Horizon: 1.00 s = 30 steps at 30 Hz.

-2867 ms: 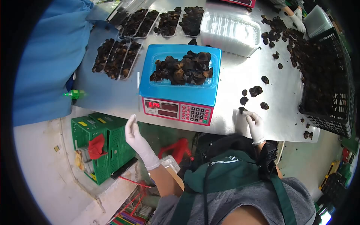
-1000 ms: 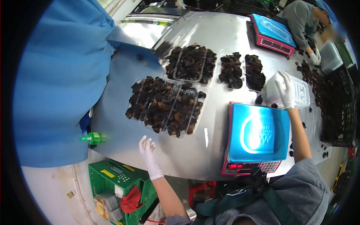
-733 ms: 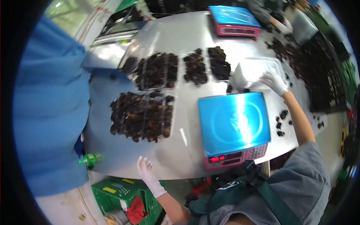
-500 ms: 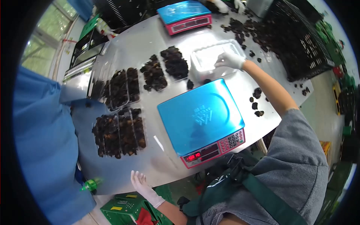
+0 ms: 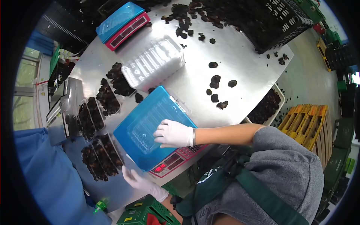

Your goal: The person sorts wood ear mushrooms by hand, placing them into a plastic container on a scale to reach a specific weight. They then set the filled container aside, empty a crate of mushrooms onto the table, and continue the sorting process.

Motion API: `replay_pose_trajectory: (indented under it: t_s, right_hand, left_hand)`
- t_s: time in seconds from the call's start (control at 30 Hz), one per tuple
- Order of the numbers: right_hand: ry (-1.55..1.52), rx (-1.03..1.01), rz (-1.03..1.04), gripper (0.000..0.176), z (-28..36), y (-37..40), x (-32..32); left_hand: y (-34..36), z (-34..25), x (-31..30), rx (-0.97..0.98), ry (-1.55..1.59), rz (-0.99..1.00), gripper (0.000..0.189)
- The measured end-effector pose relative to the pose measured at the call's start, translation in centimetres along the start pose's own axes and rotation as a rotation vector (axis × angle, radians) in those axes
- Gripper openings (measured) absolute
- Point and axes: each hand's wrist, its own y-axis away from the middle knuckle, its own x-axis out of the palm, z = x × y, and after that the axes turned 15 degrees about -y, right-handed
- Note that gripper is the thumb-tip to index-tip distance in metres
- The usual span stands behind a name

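My right hand (image 5: pixel 174 134), in a white glove, is over the blue-topped scale (image 5: pixel 159 103). Its fingers are bent at the right edge of a clear plastic tray (image 5: pixel 139 132) lying on the platform. Along the scale's front, a red display (image 5: pixel 160 167) is lit, its digits blurred. My left hand (image 5: pixel 138 182), also gloved, hovers at the table's front edge with fingers apart and nothing in them. Beside it are filled clear trays of dark, mushroom-like pieces (image 5: pixel 101 159). A stack of clear trays (image 5: pixel 153 63) stands behind the scale.
More filled trays (image 5: pixel 90 118) line the left side. A second scale (image 5: pixel 122 26) sits at the back. Loose dark pieces (image 5: pixel 215 80) dot the metal table (image 5: pixel 202 101), with a heap spilling from a black crate (image 5: pixel 288 22). A green crate (image 5: pixel 144 212) is below the front edge.
My right hand has come from the stack of trays to the scale, where a clear tray now lies. My left hand stays low by the table edge. The view has turned.
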Motion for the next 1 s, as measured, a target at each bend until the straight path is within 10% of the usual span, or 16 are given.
replay_pose_trajectory:
  t_s: [0.17,0.2,0.23,0.3,0.4,0.47,0.6,0.67,1.0]
  right_hand:
    - [-0.027,0.193,-0.501,0.018,-9.4,7.4,-10.1]
    - [-0.18,0.538,-0.584,0.023,-11.6,9.2,-12.7]
    - [0.283,0.657,-0.534,0.025,-14.9,11.6,-14.2]
    - [0.211,0.745,-0.293,0.023,-18.3,15.5,-16.0]
    - [-0.037,0.555,-0.004,0.023,-17.6,17.4,-16.1]
    - [-0.227,0.718,-0.167,0.023,-14.2,17.1,-17.8]
    - [-0.18,1.055,-0.203,0.052,-12.0,20.7,-21.1]
    - [0.005,1.202,-0.054,0.083,-11.7,22.8,-21.2]
    - [-0.122,1.102,0.152,0.095,-14.0,17.9,-17.1]
  left_hand:
    - [4.3,-6.3,4.5,0.536,-0.244,-0.181,0.035]
    - [5.8,-7.8,5.3,0.621,-0.238,-0.145,0.033]
    - [7.7,-9.6,6.4,0.653,-0.139,-0.034,0.033]
    - [10.4,-12.8,9.4,0.931,0.034,0.229,0.033]
    - [14.9,-14.3,16.2,0.891,0.063,0.645,0.044]
    - [17.4,-13.5,20.5,0.589,-0.243,0.895,0.102]
    - [18.9,-12.3,24.6,0.599,-0.466,0.821,0.13]
    - [18.4,-12.6,25.6,0.531,-0.445,0.839,0.129]
    - [17.6,-13.7,25.6,0.53,-0.261,0.906,0.121]
